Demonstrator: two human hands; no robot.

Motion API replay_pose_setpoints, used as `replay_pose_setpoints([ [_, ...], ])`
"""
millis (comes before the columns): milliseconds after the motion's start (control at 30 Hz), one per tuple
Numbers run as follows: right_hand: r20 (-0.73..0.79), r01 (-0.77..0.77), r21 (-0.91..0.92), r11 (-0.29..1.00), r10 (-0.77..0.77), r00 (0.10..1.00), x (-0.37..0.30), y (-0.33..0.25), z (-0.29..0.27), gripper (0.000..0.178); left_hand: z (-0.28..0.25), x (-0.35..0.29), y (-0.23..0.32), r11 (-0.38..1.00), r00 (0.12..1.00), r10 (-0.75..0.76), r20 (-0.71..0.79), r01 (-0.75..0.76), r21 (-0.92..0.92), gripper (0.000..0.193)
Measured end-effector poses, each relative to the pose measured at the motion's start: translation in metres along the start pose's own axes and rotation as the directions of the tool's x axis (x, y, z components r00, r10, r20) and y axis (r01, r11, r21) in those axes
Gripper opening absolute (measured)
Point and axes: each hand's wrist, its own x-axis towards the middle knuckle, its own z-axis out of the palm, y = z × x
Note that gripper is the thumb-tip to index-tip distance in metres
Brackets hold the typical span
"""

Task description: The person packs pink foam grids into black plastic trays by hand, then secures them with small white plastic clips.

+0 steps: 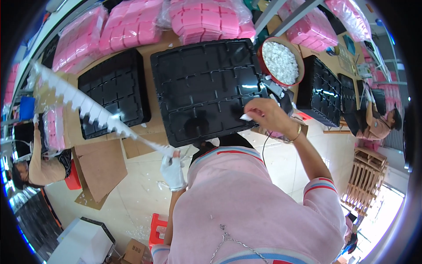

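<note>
A long white notched strip (90, 107), which looks like foam, slants up to the left from my left hand (172, 171). That hand wears a white glove and is closed on the strip's lower end. My bare right hand (273, 116) pinches a small white piece (246, 117) over the near right corner of a black plastic tray (206, 83). The tray lies in front of me, and shallow ridges divide its shiny surface into several sections.
Behind the tray's right corner stands a round red-rimmed bowl (300, 72) full of small white pieces (280, 63). More black trays (112, 90) flank mine. Bagged pink foam blocks (204, 20) line the table's back. Co-workers sit at left (41, 165) and right (379, 119).
</note>
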Motion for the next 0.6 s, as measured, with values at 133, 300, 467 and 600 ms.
replay_pose_setpoints([
  [133,0.072,0.044,-0.293,0.955,-0.024,0.997,-0.016,0.047,-0.029,0.011,-0.025,-0.002,-0.049,0.994,0.998,0.055,-0.014,-0.053,0.099,0.009],
  [300,0.046,0.047,-0.322,0.946,-0.034,0.998,-0.015,0.066,-0.019,0.009,-0.033,0.002,-0.081,0.989,0.997,-0.079,-0.018,0.080,0.127,0.012],
  [467,-0.002,0.036,-0.394,0.918,-0.040,0.999,-0.014,0.083,-0.005,0.007,-0.019,-0.003,-0.058,0.993,0.996,-0.094,0.010,0.093,0.075,0.016],
  [600,-0.026,0.061,-0.407,0.911,-0.079,0.997,-0.015,0.083,0.001,0.007,-0.006,-0.012,-0.020,0.997,0.993,-0.053,0.110,0.059,-0.051,0.019],
])
